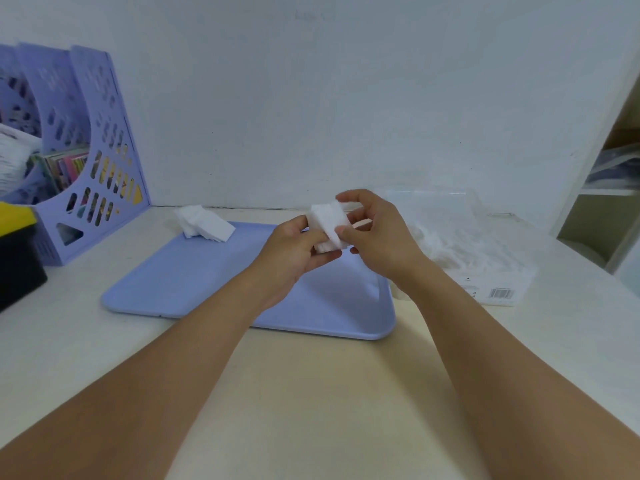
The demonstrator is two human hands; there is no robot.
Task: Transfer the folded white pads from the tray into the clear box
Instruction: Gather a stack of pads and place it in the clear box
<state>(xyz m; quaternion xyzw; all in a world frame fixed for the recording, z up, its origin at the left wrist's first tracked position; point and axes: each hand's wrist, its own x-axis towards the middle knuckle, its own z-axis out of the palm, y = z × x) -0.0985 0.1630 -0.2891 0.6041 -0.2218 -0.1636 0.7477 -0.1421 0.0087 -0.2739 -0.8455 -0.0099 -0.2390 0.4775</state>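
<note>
Pads (pixel 327 226), small stack, held above the tray (pixel 194 271); left hand (pixel 294 251) grips below, right hand (pixel 377 233) pinches the top. More pads (pixel 202 226) wait at the tray's far corner. Risk: loose layers fanning apart before reaching the clear box (pixel 460 237).

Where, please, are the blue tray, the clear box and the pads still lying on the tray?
Blue tray (pixel 194 278): head view, on a bare part of its floor.
Clear box (pixel 498 251): head view, on its near right wall.
Pads on the tray (pixel 204 226): head view, on the top of the small stack.
</note>
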